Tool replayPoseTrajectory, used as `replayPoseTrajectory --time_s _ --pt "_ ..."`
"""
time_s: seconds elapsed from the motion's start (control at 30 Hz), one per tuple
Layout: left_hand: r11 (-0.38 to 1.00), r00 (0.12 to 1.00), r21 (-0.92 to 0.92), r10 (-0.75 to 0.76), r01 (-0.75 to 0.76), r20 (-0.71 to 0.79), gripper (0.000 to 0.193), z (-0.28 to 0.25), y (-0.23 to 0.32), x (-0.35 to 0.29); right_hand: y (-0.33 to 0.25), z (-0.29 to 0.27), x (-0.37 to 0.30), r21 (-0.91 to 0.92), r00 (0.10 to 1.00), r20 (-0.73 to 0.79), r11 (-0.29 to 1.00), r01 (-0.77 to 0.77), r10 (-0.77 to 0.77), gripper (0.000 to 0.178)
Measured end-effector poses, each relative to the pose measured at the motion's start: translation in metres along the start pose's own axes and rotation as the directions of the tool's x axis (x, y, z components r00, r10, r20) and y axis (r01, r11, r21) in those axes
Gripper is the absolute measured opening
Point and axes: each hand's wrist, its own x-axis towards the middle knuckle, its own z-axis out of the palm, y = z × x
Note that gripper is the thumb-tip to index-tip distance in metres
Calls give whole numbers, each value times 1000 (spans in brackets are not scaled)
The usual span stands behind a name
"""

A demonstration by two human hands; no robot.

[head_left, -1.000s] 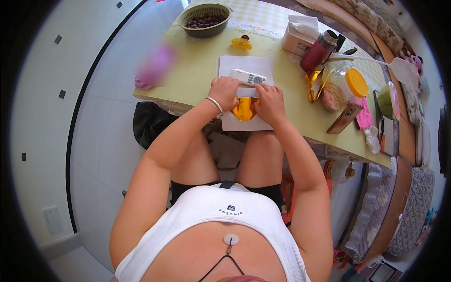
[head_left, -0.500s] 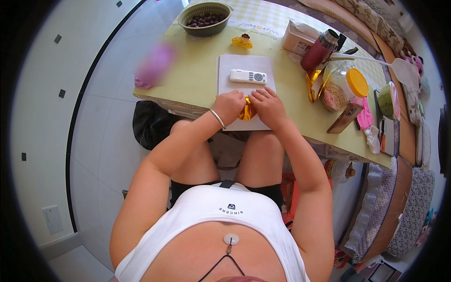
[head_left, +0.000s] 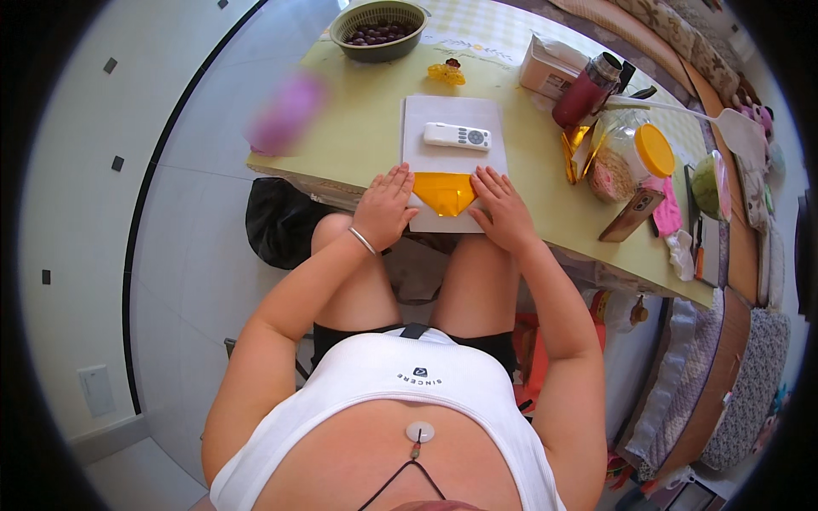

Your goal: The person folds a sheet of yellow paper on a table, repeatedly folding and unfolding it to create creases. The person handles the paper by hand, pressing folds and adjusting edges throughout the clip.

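A piece of shiny gold paper (head_left: 443,192), folded to a wide shape that narrows toward me, lies on a white sheet of paper (head_left: 426,109) at the table's near edge. My left hand (head_left: 385,204) lies flat at its left end, fingers stretched out. At the opposite end my right hand (head_left: 503,207) rests with its fingers extended, the fingertips by the gold paper's corner. Neither hand grips anything. Just beyond the gold paper, a white remote control (head_left: 457,136) lies on the same sheet.
On the table (head_left: 358,128), a basin of dark round fruit (head_left: 379,34) stands far left, near a small yellow ornament (head_left: 446,73). To the right are a red thermos (head_left: 588,89), a yellow-lidded jar (head_left: 615,157), a phone (head_left: 631,215) and gold foil (head_left: 577,153). A blurred purple patch covers the left edge.
My hands have moved apart from the middle to the two ends of the gold paper. More of it shows now, spread flat, and my fingers have straightened.
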Motion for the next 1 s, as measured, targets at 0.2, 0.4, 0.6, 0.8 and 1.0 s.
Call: replayPoseTrajectory --time_s 0.2,0.4,0.6,0.8,1.0 --pt "999 987 29 23 -18 -157 56 -3 6 4 -7 -4 -3 95 996 -92 995 12 -4 51" --pt "969 962 -246 -55 -13 -269 37 -8 9 10 -12 0 -7 57 965 -261 998 27 -11 33" --pt "510 853 -832 -514 220 -90 16 9 -9 16 -17 3 -2 809 810 -171 549 -209 561 14" --pt "-54 765 -979 -615 198 189 10 -9 -5 33 -29 -4 12 980 760 -155 194 39 631 7" --pt "-130 759 -981 -622 142 192 4 -8 -7 28 -35 -9 11 971 786 -163 240 19 596 6"
